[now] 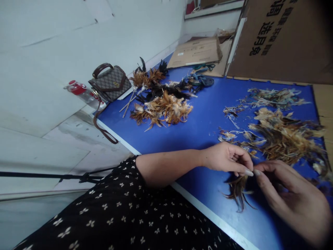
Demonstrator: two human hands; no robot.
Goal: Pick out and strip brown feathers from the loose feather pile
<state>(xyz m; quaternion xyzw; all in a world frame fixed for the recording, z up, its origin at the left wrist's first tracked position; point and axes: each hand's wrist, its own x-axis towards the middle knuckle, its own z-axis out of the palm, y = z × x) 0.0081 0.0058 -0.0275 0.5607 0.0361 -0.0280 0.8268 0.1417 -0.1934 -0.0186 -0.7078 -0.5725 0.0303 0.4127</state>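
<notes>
Brown and black feathers: a small bunch hangs pinched between my two hands, low over the blue bench. Left hand nips it thumb to finger; right hand meets it fingertip to fingertip. Loose feather pile just beyond. Finished feather clusters well apart, near a handbag and bottle.

I see a blue table running from lower right to upper centre. A heap of loose feathers lies on it at right, finished feather bundles at centre, with a handbag and bottle at its left end, flat cardboard beyond.
</notes>
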